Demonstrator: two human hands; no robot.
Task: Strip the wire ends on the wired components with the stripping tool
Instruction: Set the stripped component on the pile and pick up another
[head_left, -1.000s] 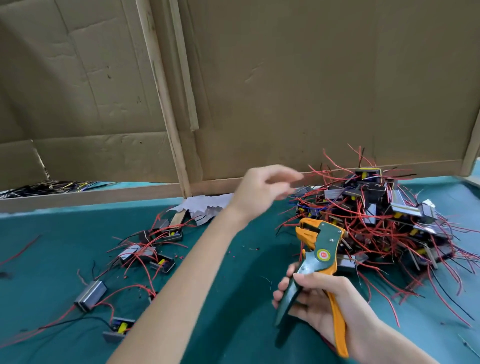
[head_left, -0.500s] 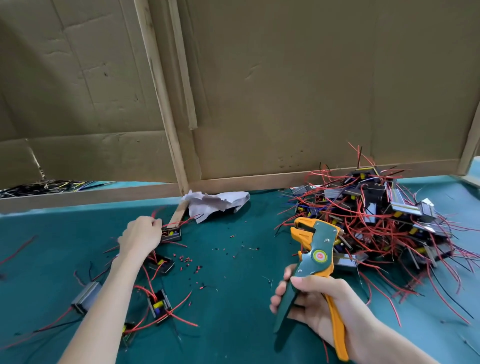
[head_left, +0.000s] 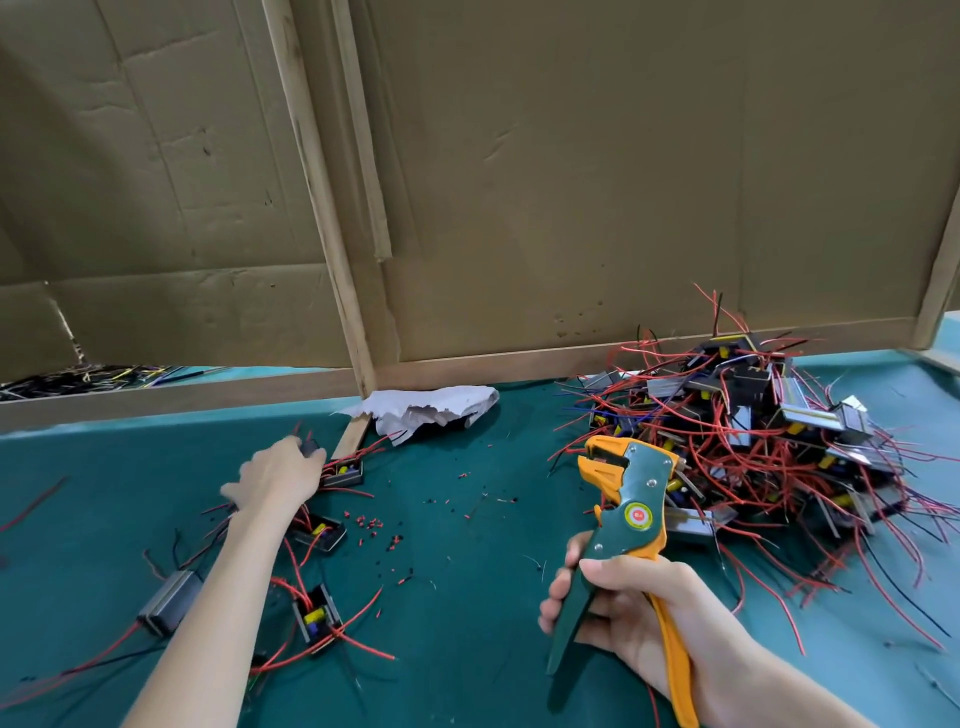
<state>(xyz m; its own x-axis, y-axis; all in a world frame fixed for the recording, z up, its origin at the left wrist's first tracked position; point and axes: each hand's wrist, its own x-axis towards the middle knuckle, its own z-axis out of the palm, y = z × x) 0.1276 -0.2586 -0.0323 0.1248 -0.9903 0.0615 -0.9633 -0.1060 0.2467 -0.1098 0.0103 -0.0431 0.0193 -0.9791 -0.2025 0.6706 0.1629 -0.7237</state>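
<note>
Fingers (head_left: 558, 587) of the right hand (head_left: 639, 618) clasp the stripping tool (head_left: 631, 512), while the left hand (head_left: 278, 475), at a wired component (head_left: 343, 474) mid-left, hides its own fingers; best lift it by the body, wires free.

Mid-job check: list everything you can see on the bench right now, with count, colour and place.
stripping tool: one, green and orange, upright, front right
component pile: one heap, red and black wires, right rear of table
loose wired components: at least four, mostly black with red wires, left of table
insulation bits: many, red and black, table centre
crumpled paper: one, white, by the back rail
table: one, teal surface
cardboard wall: brown, behind the table
left hand: at a loose component, grip hidden
right hand: fingers round the tool handles
</note>
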